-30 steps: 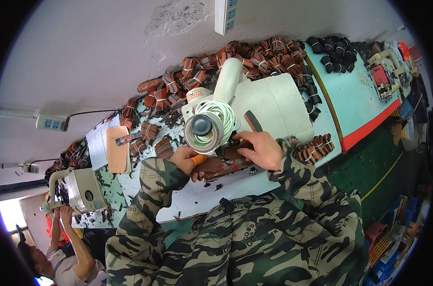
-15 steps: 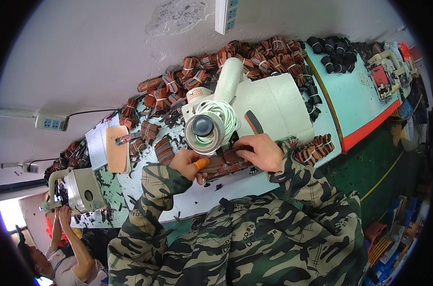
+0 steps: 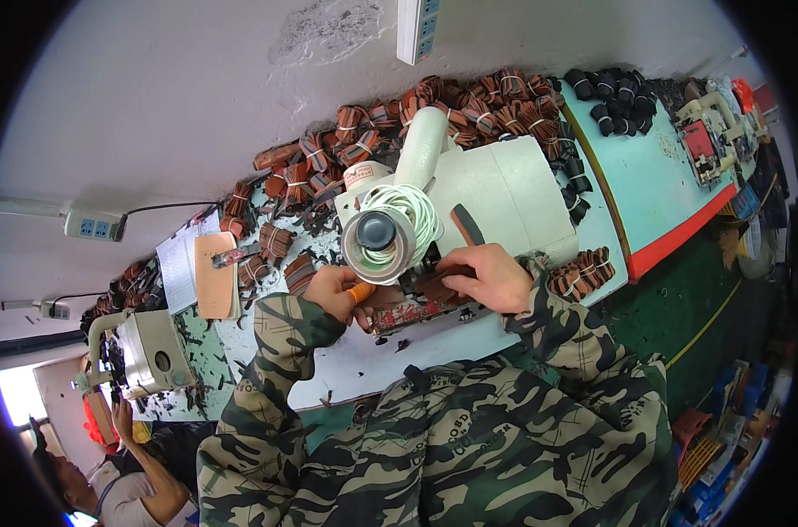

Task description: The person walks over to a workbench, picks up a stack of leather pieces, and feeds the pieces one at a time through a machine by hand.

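- Surface [image 3: 355, 373], long and pale, running left to right, littered with dark scraps.
- Cream machine [image 3: 504, 198], standing at mid-surface, far side of the hands.
- Brown bundles [image 3: 504, 114], tied with pale bands, heaped along the far side by the wall.
- Black bundles [image 3: 623, 104], clustered at far right.
- Cord coil [image 3: 427, 215], pale, looped about the machine's round clear cup [image 3: 394, 263].
- Hands, a pair, apart: left hand [image 3: 333, 294] at the machine's near left edge, grip hidden; right hand [image 3: 491, 277] to the right, fingertips touching a brown piece, whether pinched cannot be told.
- Brown piece [image 3: 433, 288], flat, at the machine's near edge, between the hands.
- Finger band [image 3: 361, 292], orange, on the left hand.
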`<control>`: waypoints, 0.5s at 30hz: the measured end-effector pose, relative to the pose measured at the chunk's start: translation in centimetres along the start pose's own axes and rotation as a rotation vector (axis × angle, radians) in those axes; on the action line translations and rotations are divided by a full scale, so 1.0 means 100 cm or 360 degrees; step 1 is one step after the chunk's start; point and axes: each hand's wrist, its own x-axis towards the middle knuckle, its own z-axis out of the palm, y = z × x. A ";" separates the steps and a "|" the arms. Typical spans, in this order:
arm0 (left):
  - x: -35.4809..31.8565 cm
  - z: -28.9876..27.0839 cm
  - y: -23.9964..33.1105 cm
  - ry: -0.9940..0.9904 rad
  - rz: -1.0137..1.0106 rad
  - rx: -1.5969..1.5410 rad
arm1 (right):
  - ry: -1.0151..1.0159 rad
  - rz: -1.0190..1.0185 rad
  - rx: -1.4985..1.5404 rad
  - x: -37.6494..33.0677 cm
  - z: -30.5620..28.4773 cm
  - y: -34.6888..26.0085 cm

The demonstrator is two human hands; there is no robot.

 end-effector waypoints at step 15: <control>0.004 0.021 -0.017 0.0169 0.0104 -0.0378 | -0.0248 0.0160 0.0156 0.003 -0.004 -0.002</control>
